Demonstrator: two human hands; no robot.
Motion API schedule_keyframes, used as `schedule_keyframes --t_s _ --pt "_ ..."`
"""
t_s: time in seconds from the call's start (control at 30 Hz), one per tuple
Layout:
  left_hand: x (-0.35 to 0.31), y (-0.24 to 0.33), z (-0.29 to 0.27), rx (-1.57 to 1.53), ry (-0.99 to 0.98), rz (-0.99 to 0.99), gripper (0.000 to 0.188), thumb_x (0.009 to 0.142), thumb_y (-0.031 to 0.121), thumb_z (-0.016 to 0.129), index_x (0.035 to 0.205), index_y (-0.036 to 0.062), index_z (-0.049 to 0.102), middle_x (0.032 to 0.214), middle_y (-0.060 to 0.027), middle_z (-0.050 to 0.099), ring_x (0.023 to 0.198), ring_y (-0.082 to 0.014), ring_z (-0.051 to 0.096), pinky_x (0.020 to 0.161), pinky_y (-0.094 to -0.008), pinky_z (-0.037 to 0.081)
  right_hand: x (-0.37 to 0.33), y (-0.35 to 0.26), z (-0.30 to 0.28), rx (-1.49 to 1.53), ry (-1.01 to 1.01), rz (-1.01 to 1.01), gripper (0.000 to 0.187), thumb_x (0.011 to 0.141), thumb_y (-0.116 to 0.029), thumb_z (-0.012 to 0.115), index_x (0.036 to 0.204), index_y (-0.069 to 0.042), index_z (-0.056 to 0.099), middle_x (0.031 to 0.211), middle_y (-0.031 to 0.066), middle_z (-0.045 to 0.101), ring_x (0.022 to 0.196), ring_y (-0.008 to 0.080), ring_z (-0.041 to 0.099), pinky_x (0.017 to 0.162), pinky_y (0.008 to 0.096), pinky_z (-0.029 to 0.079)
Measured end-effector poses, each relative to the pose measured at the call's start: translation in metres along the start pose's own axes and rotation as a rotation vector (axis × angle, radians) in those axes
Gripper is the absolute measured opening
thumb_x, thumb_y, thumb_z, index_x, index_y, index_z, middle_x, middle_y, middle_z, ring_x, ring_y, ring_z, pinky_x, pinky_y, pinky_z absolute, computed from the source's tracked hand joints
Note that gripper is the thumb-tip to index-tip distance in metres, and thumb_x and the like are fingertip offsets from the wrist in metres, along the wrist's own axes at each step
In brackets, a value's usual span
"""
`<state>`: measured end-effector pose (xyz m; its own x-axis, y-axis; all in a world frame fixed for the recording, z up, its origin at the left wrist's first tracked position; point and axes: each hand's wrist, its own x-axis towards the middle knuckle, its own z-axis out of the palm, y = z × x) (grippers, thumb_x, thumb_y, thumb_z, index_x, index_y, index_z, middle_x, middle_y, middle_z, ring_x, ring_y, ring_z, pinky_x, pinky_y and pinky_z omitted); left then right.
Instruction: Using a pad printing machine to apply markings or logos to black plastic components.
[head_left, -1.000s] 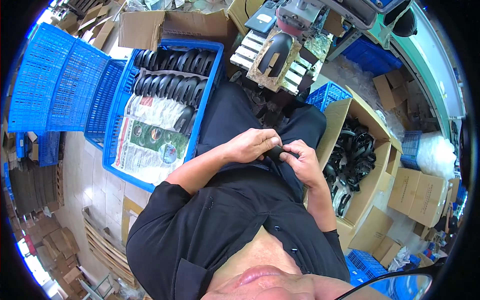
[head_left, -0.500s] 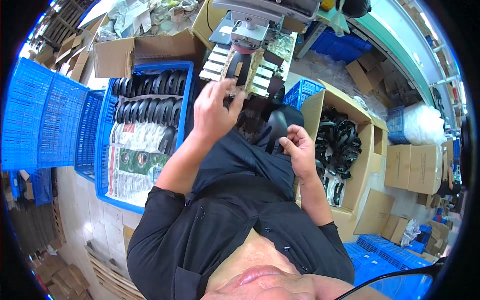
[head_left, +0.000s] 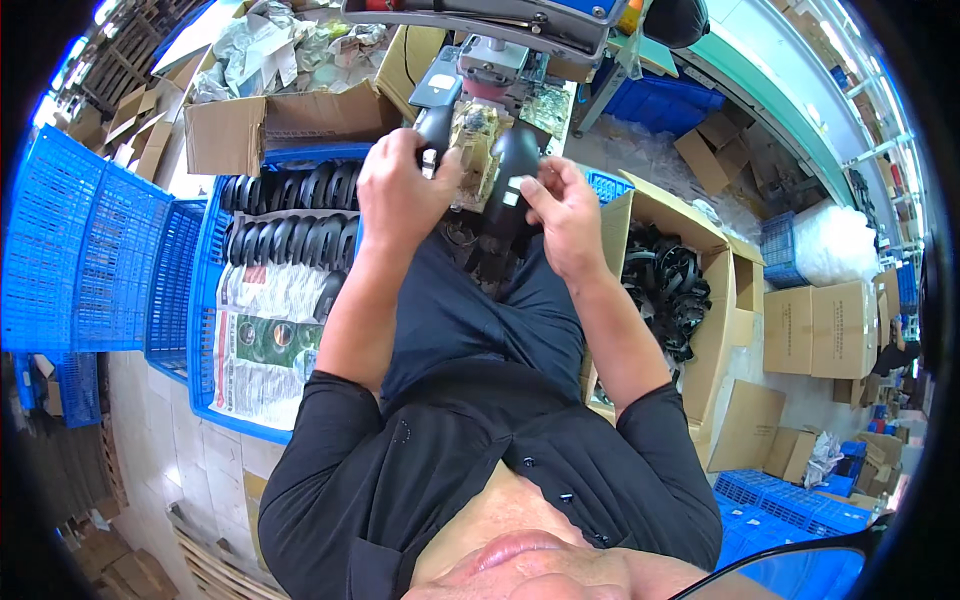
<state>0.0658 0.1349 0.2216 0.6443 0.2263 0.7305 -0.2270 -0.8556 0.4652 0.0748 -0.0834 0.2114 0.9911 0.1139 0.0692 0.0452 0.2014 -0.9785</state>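
While left grip (head_left: 400, 192) and right grip (head_left: 568, 222) each hold a black shell (head_left: 517, 155), cartons (head_left: 840, 330) crowd the pale floor (head_left: 203, 445).

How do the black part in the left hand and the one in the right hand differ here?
The left part is left of the pale fixture, while the right part overlaps its right side. The left hand hides much of the left part; the right part shows most of its length, with two pale patches. Both are black with a rounded upper end.
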Motion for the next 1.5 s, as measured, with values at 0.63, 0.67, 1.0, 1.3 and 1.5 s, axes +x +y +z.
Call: schedule_keyframes --t_s 0.63,0.67,1.0,1.3,1.5 --pt "-0.135 -0.225 -0.103 0.217 -0.071 -0.752 0.043 0.091 0.035 0.085 0.115 0.0017 0.074 0.104 -0.0150 0.078 0.095 -0.0296 0.073 0.089 -0.0410 0.057 -0.014 0.066 -0.071 -0.284 0.128 -0.014 0.051 0.100 -0.013 0.078 0.145 -0.003 0.057 0.093 0.0020 0.065 0.080 0.0098 0.061 0.070 0.0249 0.054" --pt "-0.139 -0.233 -0.105 0.255 -0.095 -0.737 0.043 0.091 0.035 0.085 0.115 0.0019 0.074 0.105 -0.0156 0.078 0.097 -0.0310 0.073 0.090 -0.0423 0.056 -0.023 0.077 -0.102 -0.374 0.180 -0.011 0.050 0.099 -0.013 0.078 0.144 -0.003 0.058 0.093 0.0016 0.064 0.081 0.0096 0.061 0.073 0.0254 0.053" --pt "-0.144 -0.271 -0.065 0.453 -0.324 -0.497 0.039 0.090 0.032 0.083 0.116 0.0052 0.074 0.119 -0.0161 0.074 0.114 -0.0384 0.065 0.101 -0.0463 0.051 -0.145 0.151 -0.313 -1.494 0.388 0.466 0.068 0.087 -0.026 0.083 0.146 -0.002 0.061 0.126 0.0309 0.068 0.122 0.0465 0.066 0.107 0.0494 0.052" --pt "-0.154 -0.190 -0.046 0.255 -0.208 -0.323 0.019 0.091 0.021 0.078 0.098 0.0041 0.074 0.111 -0.0152 0.074 0.107 -0.0375 0.066 0.096 -0.0480 0.053 -0.179 0.189 -0.301 -1.536 0.355 0.456 0.047 0.085 -0.018 0.081 0.129 -0.006 0.071 0.123 0.0260 0.067 0.115 0.0444 0.066 0.103 0.0491 0.053" --pt "-0.154 -0.125 -0.041 0.035 -0.200 -0.242 0.011 0.087 0.011 0.080 0.094 0.0039 0.075 0.106 -0.0134 0.077 0.103 -0.0342 0.070 0.094 -0.0446 0.055 -0.170 0.160 -0.319 -1.604 0.445 0.369 0.023 0.092 -0.012 0.073 0.112 -0.003 0.070 0.107 0.0232 0.074 0.101 0.0442 0.071 0.091 0.0513 0.055"
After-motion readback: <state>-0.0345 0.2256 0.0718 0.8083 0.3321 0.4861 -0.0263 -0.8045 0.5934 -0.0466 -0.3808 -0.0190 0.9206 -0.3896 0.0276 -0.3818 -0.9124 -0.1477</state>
